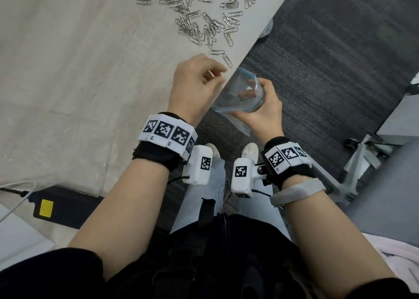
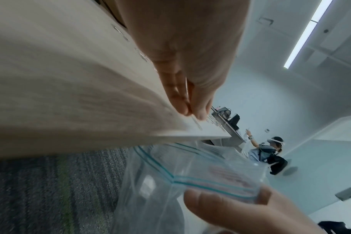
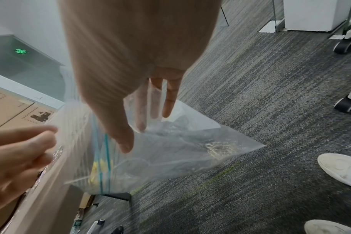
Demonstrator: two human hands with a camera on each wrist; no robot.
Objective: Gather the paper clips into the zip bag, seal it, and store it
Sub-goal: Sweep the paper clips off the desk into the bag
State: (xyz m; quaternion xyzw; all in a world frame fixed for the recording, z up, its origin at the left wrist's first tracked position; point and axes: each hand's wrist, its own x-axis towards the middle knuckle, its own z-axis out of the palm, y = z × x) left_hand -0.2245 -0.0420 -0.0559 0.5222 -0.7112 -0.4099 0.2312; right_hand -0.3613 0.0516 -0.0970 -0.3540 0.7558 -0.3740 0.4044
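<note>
Holding the zip bag [image 1: 240, 94] open just off the table edge [image 1: 235, 65], mouth tilted up toward the clips.

Gripping the bag rim with the right hand [image 1: 265, 110], thumb outside and fingers [image 3: 156, 101] curled inside the film, a small heap of clips already lying in the low corner [image 3: 220, 148]. Hovering the left hand [image 1: 197, 87] over the tabletop beside the bag mouth, fingertips [image 2: 180, 107] drawn together in a narrow pinch; whether pinching a clip, cannot tell. Leaving the loose paper clips [image 1: 204, 26] scattered up the table, beyond the left hand and well apart from the bag, the two nearest [image 1: 223, 57] lying just past the knuckles with long axes roughly along the edge. Likely calling for the left hand, being the nearer, to reach forward and bring clips back over the edge into the mouth.
</note>
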